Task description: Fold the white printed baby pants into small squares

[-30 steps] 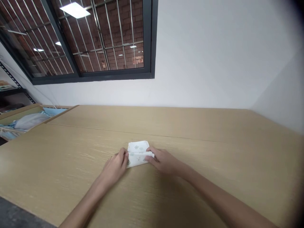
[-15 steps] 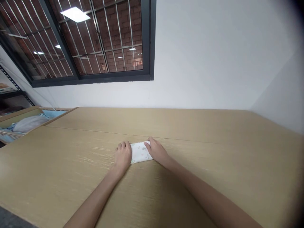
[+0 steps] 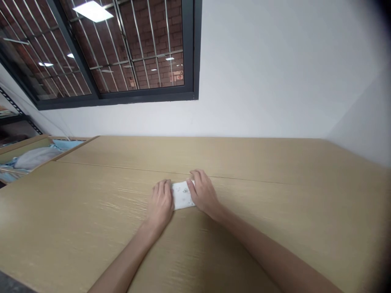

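Observation:
A small folded white cloth (image 3: 182, 195) with a faint printed pattern lies flat on the wooden tabletop. My left hand (image 3: 161, 203) rests over its left edge, fingers together and curled down, the thumb side against the cloth. On the other side my right hand (image 3: 204, 194) grips the right edge, its thumb lying on top and its fingers bent round the far right corner. Both ends of the cloth are hidden beneath my hands; only the middle strip shows.
The wide light-wood table (image 3: 259, 236) runs back to a white wall (image 3: 269, 73), with a seam across it. At the far left stands a wooden-sided bin (image 3: 76, 149) holding blue and whitish material. A dark-framed barred window (image 3: 122, 99) is above.
My left hand has slid slightly right, and less of the cloth shows between my hands. The fingers of my right hand have lifted and shifted a little farther away.

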{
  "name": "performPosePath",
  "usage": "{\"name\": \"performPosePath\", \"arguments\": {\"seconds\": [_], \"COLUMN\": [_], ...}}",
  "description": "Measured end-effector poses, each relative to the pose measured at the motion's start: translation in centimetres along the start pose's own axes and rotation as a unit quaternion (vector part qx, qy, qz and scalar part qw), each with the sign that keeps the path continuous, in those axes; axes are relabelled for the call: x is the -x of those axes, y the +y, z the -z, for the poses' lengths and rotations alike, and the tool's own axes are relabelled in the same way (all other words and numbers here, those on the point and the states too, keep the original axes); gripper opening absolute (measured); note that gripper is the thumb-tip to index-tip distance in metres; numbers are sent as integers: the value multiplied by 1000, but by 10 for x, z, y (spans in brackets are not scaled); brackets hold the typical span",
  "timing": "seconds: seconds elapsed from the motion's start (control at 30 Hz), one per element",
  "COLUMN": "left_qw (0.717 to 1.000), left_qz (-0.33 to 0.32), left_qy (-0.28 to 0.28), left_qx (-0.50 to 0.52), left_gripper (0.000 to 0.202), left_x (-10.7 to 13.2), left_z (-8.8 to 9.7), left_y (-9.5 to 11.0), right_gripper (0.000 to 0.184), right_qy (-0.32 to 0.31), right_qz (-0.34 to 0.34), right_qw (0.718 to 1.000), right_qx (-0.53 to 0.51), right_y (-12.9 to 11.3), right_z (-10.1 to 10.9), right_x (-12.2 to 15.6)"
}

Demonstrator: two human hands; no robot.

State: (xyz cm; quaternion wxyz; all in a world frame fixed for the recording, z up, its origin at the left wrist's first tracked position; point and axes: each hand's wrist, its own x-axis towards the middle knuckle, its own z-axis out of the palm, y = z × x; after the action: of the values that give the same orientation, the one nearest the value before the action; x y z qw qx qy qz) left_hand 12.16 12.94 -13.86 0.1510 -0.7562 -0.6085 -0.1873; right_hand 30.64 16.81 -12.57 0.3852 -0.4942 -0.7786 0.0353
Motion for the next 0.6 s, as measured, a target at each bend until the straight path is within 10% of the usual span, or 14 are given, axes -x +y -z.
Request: {"name": "performPosePath", "arguments": {"seconds": [0.23,0.6], "left_qw": [992,996], "left_qz": [-73,15], "left_qy": [-62,-84], "left_qx": [86,36], "left_gripper": [70,79], "left_x": [24,32], "left_z": [-19,-21], "left_y": [20,22], "right_gripper": [52,61], "right_qy": [-130,-144], "right_qz": [200,142], "right_qw": [971,978], "right_qx": [21,54], "right_y": [-25,-1], "right_z": [-2,-16], "right_x": [16,27]}}
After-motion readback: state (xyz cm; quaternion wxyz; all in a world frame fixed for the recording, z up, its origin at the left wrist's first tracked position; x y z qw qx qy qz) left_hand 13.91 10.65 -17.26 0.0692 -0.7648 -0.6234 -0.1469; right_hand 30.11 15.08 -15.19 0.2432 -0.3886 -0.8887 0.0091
